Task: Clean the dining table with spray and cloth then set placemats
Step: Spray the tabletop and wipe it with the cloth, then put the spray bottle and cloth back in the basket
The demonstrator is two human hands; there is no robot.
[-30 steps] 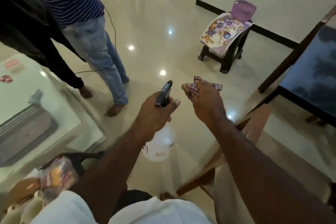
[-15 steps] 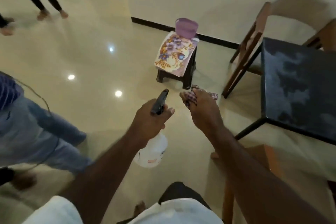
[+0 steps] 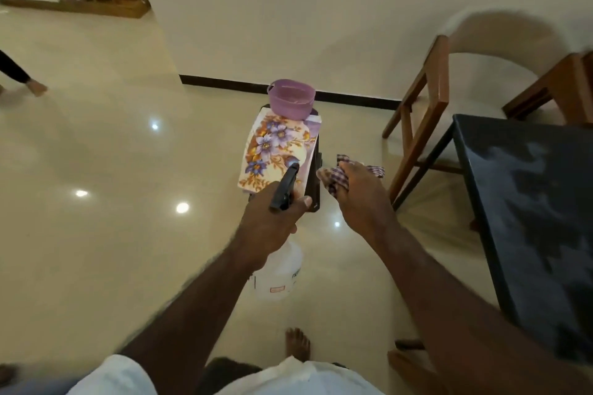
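Note:
My left hand [image 3: 269,228] grips a white spray bottle [image 3: 279,272] by its black trigger head, the bottle hanging below my fist. My right hand [image 3: 359,192] holds a crumpled checked cloth [image 3: 333,179] just to the right of it. Both hands hover over the floor in mid-frame. The black dining table [image 3: 529,202] stands at the right, its top streaked with pale smears. Floral placemats [image 3: 272,147] lie stacked on a small dark stool [image 3: 314,189] straight ahead, beyond my hands.
A purple plastic basket [image 3: 292,99] sits on the far end of the placemats. Wooden chairs [image 3: 426,106] stand at the table's far side by the wall. Another person's foot [image 3: 35,86] shows at far left. Glossy tiled floor [image 3: 112,202] spreads left.
The view has swung right and I have stepped forward: the stool with placemats and the black table are closer. The people at left have slid out of view. Both hands keep their holds.

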